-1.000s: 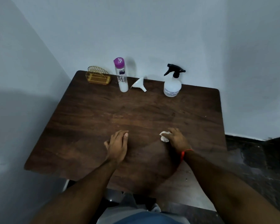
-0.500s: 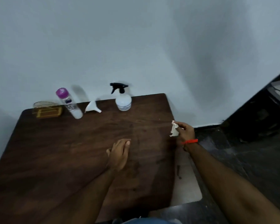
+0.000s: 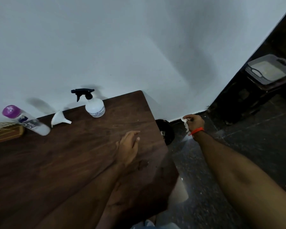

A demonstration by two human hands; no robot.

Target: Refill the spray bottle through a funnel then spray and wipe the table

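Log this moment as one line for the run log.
phase: wiping done | right hand: holds crumpled tissue off the table, above dark bin | left hand: flat on table | spray bottle: upright at back

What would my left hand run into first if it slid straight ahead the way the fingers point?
Probably nothing on the table: the left hand points toward the far right corner, right of the spray bottle. Depth is uncertain.

Grey basket on dark stand; gold rack on table's left.
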